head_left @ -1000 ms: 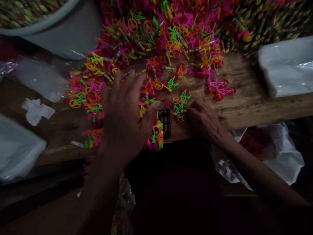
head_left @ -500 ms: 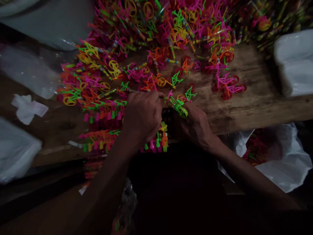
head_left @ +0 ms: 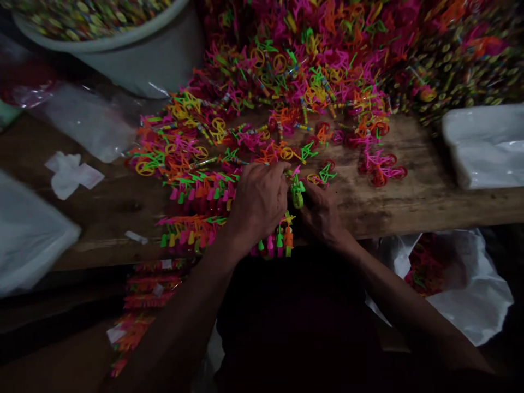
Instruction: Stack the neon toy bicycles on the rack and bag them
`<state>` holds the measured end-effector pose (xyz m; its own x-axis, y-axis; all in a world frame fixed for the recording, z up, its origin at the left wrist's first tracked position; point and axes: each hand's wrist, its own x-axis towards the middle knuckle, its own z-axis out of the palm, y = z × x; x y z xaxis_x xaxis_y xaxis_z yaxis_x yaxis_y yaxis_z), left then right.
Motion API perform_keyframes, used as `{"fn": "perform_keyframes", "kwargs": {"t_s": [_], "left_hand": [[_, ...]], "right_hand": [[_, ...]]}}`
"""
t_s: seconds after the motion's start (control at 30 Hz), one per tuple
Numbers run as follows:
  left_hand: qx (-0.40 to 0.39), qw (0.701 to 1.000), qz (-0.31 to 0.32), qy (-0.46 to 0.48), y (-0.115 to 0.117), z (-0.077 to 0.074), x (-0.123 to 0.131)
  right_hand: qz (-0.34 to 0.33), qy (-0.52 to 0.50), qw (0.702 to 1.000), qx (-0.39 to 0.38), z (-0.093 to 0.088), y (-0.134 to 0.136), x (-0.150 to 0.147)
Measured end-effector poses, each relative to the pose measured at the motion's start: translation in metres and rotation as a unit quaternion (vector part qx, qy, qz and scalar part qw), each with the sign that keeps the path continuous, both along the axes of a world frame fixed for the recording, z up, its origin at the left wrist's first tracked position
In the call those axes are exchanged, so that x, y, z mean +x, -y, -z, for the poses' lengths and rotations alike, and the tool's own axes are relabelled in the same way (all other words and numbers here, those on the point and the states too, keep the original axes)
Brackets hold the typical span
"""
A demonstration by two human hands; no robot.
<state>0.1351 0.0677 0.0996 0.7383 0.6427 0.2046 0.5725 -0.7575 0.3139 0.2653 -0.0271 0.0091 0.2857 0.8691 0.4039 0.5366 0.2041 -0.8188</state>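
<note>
A small green plastic toy bicycle (head_left: 298, 195) is between my two hands, near the front edge of the wooden table. My right hand (head_left: 325, 215) is closed, its fingertips at the toy's right side. From the left, my left hand (head_left: 262, 202) is curled, fingertips close to the toy's pink upper end; what its fingers hold is hidden. Under and beside my left hand run two packed rows of toy bicycles, a back row (head_left: 200, 188) and a front row (head_left: 192, 232), with bright handles facing me.
Behind my hands lies a heap of loose toy bicycles (head_left: 319, 71). A grey tub (head_left: 135, 65) stands back left, a stack of white plastic bags (head_left: 485, 147) at right. An open bag (head_left: 475, 305) hangs below the right edge; more rows (head_left: 143, 300) are low left.
The view has tilted up, bringing the tub's rim into sight. Between my hands, the green toy bicycle has turned from slanted to nearly upright.
</note>
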Motion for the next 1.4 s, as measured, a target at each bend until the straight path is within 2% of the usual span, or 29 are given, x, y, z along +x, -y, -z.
{"fn": "perform_keyframes", "kwargs": {"t_s": [0.17,0.33,0.47,0.63,0.83,1.1,1.27,1.4], "left_hand": [[-0.024,1.000,-0.005,-0.013,0.001,-0.002,0.000],[-0.057,0.998,-0.005,0.022,0.001,-0.008,-0.002],[-0.087,0.996,0.017,0.028,0.001,-0.015,-0.007],[-0.065,0.997,0.034,0.003,0.000,-0.015,-0.006],[-0.078,0.997,-0.003,0.002,-0.002,-0.013,-0.003],[-0.088,0.996,0.033,-0.010,0.003,-0.016,0.004],[-0.058,0.995,0.019,-0.077,0.004,-0.014,0.009],[-0.051,0.996,0.014,-0.071,0.006,-0.013,0.008]], "right_hand": [[-0.003,0.047,0.998,0.029,0.005,-0.003,-0.003],[0.019,0.092,0.995,0.033,0.012,-0.004,-0.012],[0.022,0.110,0.993,0.040,0.013,-0.005,-0.013],[-0.040,0.096,0.995,-0.010,0.009,-0.007,-0.005],[-0.055,0.028,0.998,0.001,0.003,-0.007,-0.002],[-0.074,0.116,0.987,-0.081,0.005,-0.011,0.001],[-0.071,0.091,0.993,-0.015,0.009,-0.012,-0.002],[-0.094,0.030,0.995,-0.010,-0.007,-0.003,0.013]]}}
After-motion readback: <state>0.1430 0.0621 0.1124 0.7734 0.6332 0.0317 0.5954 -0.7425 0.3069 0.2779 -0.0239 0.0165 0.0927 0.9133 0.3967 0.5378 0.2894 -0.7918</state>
